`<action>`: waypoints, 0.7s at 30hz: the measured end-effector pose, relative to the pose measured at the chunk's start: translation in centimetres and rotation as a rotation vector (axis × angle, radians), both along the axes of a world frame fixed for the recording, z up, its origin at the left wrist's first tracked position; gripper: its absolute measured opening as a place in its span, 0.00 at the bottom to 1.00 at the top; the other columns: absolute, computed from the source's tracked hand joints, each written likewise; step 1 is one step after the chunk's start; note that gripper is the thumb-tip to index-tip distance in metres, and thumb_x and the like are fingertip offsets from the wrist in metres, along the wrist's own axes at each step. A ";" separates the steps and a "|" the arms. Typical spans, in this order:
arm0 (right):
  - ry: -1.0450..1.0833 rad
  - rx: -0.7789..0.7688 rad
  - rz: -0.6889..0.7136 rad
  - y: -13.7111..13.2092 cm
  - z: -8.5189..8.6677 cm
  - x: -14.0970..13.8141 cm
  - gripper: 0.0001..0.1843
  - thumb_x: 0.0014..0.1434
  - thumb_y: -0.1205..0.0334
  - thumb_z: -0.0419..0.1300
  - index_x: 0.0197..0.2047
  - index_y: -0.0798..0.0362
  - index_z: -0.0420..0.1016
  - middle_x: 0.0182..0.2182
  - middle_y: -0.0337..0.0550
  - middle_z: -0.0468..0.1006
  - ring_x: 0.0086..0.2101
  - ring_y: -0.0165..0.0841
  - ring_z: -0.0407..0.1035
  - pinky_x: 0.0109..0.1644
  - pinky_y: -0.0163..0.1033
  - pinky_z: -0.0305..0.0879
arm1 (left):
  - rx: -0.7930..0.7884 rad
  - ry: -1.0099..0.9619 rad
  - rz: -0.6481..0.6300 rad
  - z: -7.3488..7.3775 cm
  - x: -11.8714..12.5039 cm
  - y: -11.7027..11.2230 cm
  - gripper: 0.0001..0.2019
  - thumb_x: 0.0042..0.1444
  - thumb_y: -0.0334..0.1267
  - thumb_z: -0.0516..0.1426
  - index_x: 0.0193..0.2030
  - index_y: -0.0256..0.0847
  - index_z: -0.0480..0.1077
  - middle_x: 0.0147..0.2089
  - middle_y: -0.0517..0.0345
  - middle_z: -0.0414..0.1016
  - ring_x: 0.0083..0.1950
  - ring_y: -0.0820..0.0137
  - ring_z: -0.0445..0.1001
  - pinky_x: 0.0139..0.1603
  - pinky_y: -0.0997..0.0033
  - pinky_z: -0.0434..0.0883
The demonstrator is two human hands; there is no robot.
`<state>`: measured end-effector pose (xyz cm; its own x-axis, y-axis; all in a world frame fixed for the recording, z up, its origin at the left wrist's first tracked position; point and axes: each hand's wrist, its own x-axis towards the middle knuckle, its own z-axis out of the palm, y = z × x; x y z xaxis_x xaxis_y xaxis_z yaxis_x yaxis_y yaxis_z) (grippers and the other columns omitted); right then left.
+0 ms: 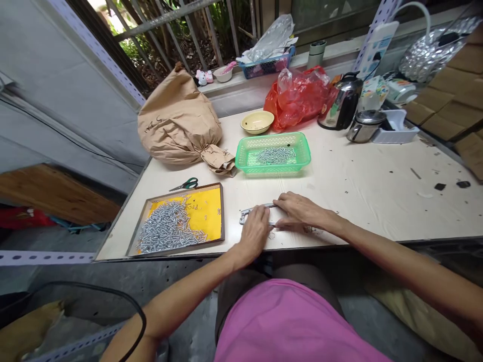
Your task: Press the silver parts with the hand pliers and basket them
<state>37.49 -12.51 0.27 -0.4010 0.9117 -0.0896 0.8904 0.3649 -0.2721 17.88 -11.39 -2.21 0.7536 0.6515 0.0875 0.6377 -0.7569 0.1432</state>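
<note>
Both my hands rest at the near edge of the white table (377, 196), on a small flat metal piece (249, 213) with slots. My left hand (255, 232) lies over its near side, fingers curled down onto it. My right hand (300, 211) presses on its right end, fingers together and pointing left. Much of the metal piece is hidden under the hands. A shallow brown tray with a yellow bottom (209, 208) sits to the left and holds a heap of silver screws (166, 231). A green plastic basket (273, 163) beyond my hands holds more screws (275, 155).
Green-handled scissors (185, 184) lie above the tray. A tied brown paper sack (179, 120), a yellow bowl (257, 121), a red plastic bag (298, 95), a kettle (341, 103) and a steel pot (365, 125) stand along the back. Small scraps dot the table's right part.
</note>
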 end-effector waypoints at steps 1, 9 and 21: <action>0.032 -0.004 0.011 0.2 -0.3 0.3 0.22 0.60 0.48 0.57 0.47 0.57 0.73 0.40 0.51 0.73 0.41 0.39 0.67 0.42 0.38 0.60 | 0.004 -0.046 -0.024 -0.5 -0.2 -0.7 0.21 0.61 0.35 0.53 0.60 0.34 0.58 0.62 0.41 0.62 0.65 0.55 0.60 0.61 0.53 0.63; -0.058 0.182 -0.137 3.3 -2.2 -0.8 0.07 0.62 0.61 0.56 0.38 0.54 0.73 0.37 0.46 0.75 0.40 0.38 0.64 0.42 0.40 0.53 | -0.164 -0.237 -0.138 -1.8 -0.3 -4.4 0.19 0.64 0.43 0.49 0.60 0.41 0.61 0.62 0.49 0.65 0.68 0.58 0.56 0.67 0.48 0.54; -0.067 0.179 0.499 3.4 0.4 -10.0 0.07 0.61 0.63 0.57 0.35 0.51 0.77 0.41 0.47 0.72 0.46 0.40 0.58 0.40 0.41 0.52 | -0.294 -0.304 -0.130 -2.4 -0.7 -4.8 0.24 0.63 0.47 0.49 0.60 0.32 0.62 0.59 0.41 0.68 0.63 0.56 0.63 0.63 0.54 0.60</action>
